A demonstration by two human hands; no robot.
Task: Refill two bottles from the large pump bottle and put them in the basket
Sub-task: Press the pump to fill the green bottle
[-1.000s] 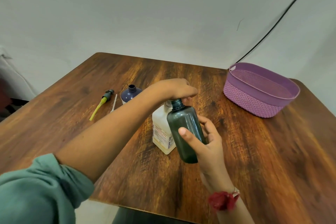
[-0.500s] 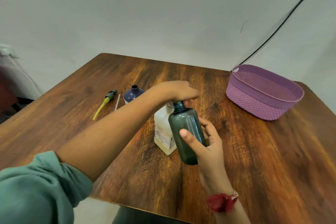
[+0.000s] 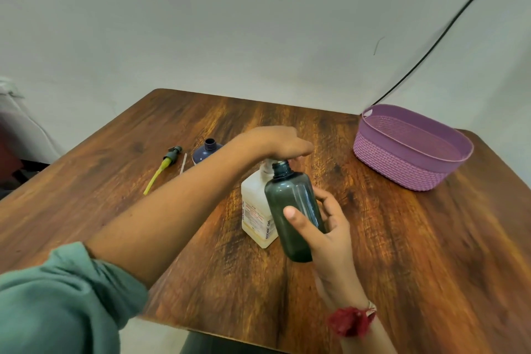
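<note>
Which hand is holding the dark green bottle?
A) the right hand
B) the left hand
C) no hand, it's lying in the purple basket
A: the right hand has its thumb and fingers curled round the dark green bottle, holding it beside the large white pump bottle. The left hand is on top of the pump instead.

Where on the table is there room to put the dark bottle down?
Bare wood lies between the white pump bottle and the purple basket, and along the near right table edge. Crowded at left rear: blue bottle, loose pump.
</note>
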